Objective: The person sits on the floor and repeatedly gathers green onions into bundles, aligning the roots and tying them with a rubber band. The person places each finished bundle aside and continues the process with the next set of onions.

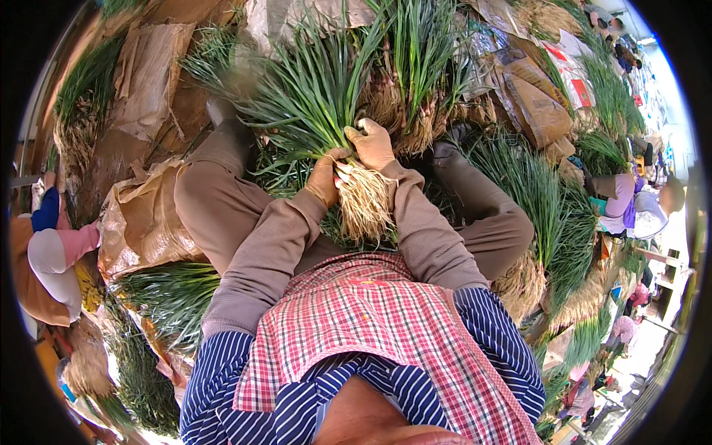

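Note:
A bunch of leafy alliums [328, 105], spring onions or green garlic, is held before my lap. Its leaves fan out away from me, and its pale fibrous roots [364, 208] hang towards my apron. My left hand [324, 181], seemingly gloved, grips the bunch from the left, just above the pinkish-white stem bases [344, 171]. My right hand [371, 144] closes around the stems from the other side, slightly farther up, with its thumb bent over them. Palms and inner fingers are hidden. Beyond my right hand, more rooted bunches [420, 72] stand close together.
Between my spread knees lie loose green leaves [283, 172]. A brown plastic sheet [147, 217] bulges beside my left knee. Bundles [523, 189] are heaped past my right knee, near a folded brown sack [528, 89]. Other people sit at left [53, 261] and right [634, 206].

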A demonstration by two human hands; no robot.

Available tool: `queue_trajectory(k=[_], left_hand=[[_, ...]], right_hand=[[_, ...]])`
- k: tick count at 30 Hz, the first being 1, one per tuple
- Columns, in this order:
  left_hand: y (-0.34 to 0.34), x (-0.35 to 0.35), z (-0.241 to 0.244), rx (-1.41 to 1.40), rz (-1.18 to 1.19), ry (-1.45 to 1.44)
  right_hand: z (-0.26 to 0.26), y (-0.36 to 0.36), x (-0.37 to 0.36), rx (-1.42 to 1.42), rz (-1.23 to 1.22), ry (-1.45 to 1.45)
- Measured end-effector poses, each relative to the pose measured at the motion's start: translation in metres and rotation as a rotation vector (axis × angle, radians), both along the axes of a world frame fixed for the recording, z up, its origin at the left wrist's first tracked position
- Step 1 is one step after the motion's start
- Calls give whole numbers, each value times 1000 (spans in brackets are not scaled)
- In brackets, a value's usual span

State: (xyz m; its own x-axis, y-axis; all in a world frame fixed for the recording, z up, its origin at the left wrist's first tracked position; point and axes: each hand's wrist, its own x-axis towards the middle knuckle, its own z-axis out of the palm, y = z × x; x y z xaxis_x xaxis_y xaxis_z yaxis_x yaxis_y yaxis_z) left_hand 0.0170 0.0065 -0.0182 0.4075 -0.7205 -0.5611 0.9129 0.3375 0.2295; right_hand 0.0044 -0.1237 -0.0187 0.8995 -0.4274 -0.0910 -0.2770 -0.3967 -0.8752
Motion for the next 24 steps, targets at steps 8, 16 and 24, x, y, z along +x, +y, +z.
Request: queue_trajectory(k=[8,16,24], left_hand=[[6,6,23,-390,67,78],[4,9,19,-380,15,62],[1,9,9,-322,26,109]], right_hand=[[-42,-25,-19,-98,93,77],[-8,-89,2,-569,-136,646],[0,-76,-16,-547,-222,438]])
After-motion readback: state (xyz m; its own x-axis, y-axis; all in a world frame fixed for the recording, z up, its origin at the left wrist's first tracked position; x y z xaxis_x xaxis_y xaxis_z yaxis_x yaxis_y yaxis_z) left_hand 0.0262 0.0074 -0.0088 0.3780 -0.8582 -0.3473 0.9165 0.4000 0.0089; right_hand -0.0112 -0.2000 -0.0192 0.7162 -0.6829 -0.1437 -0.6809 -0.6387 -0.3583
